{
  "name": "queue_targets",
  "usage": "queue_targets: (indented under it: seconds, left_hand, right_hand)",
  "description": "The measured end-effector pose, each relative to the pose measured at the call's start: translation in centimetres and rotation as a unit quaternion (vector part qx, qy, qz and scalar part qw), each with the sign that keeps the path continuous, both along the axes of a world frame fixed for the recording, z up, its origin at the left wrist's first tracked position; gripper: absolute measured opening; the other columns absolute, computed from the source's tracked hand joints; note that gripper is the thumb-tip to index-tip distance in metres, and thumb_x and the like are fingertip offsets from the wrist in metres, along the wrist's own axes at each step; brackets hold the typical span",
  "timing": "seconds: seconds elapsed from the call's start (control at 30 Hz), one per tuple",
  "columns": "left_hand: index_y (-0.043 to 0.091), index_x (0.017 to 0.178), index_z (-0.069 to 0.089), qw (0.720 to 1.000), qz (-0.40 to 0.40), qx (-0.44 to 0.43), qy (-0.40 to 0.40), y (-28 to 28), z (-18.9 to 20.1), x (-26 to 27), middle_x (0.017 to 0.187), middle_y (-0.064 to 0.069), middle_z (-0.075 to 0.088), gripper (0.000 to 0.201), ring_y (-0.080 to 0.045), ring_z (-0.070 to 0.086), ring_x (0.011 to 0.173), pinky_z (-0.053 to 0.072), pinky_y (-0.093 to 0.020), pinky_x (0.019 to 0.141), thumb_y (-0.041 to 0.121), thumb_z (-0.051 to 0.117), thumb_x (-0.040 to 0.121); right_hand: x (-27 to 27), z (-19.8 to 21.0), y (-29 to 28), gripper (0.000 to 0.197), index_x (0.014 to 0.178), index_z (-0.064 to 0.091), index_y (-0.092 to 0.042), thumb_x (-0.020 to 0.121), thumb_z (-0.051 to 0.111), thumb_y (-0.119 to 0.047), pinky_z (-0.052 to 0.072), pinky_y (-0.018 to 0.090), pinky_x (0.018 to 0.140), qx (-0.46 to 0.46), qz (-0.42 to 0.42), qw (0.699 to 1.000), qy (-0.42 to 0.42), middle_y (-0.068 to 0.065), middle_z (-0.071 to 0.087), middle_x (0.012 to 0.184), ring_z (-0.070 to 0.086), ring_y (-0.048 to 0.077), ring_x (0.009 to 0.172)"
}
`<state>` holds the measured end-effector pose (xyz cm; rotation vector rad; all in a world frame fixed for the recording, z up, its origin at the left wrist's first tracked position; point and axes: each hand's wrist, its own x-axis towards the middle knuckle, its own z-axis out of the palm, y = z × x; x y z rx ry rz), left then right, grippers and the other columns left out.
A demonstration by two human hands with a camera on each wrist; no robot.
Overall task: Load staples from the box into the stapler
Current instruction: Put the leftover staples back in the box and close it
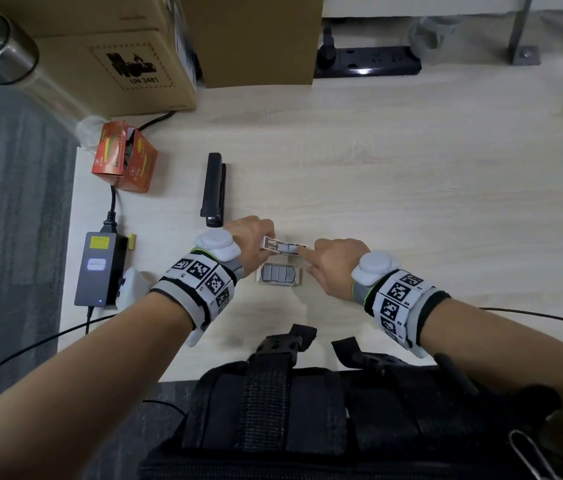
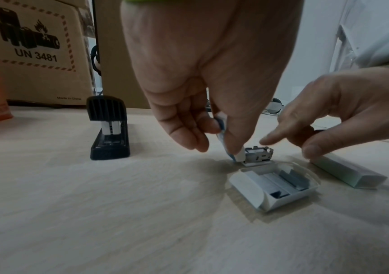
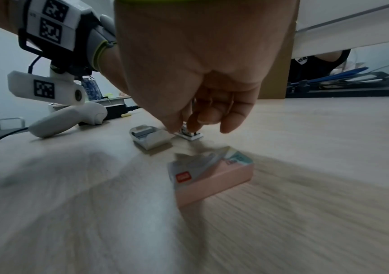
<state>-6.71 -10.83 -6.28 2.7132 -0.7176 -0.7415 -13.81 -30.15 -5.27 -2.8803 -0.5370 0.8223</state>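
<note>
Left hand (image 1: 252, 237) pinching staple tray (image 1: 282, 247) (right hand (image 1: 333, 263) fingertip touching), stapler (image 1: 213, 190) behind grip

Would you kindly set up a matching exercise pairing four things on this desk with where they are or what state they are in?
Things:
1. black stapler
2. white stapler
3. staple tray
4. orange carton

Places or states:
A. lies open on the desk nearer the person, staple strips showing
B. held by the left hand, with the right hand forefinger at its other end
C. at the far left by the cardboard boxes, top flap open
D. lies untouched on the desk beyond the left hand

Pairs: 1-D, 2-B, 3-A, 4-C
</note>
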Motion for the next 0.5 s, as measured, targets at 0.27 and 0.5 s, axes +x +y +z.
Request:
queue_targets:
  seconds: [0.27, 0.5]
  left_hand:
    - [0.022, 0.113, 0.060, 0.999, -0.024, 0.023, -0.014, -0.8, 0.6, 0.1, 0.108, -0.002, 0.062, 0.031, -0.023, 0.059, 0.094, 0.047, -0.032, 0.073, 0.037, 0.063, 0.086]
    - [0.025, 0.123, 0.054, 1.000, -0.027, 0.016, 0.003, -2.3, 1.3, -0.3, 0.110, 0.000, 0.065, 0.040, -0.023, 0.060, 0.101, 0.044, -0.031, 0.077, 0.038, 0.062, 0.086]
  right_hand:
    - [0.5, -0.4, -2.1, 0.035, 0.114, 0.054, -0.017, 0.094, 0.041, -0.042, 0.037, 0.030, 0.064, -0.009, -0.092, 0.996, -0.010, 0.007, 0.057, 0.106, 0.058, 0.030, 0.090]
    - [0.9, -1.2, -1.4, 0.027, 0.101, 0.062, -0.020, 0.092, 0.045, -0.040, 0.037, 0.031, 0.063, 0.024, -0.114, 0.993, 0.013, 0.008, 0.056, 0.098, 0.056, 0.032, 0.083]
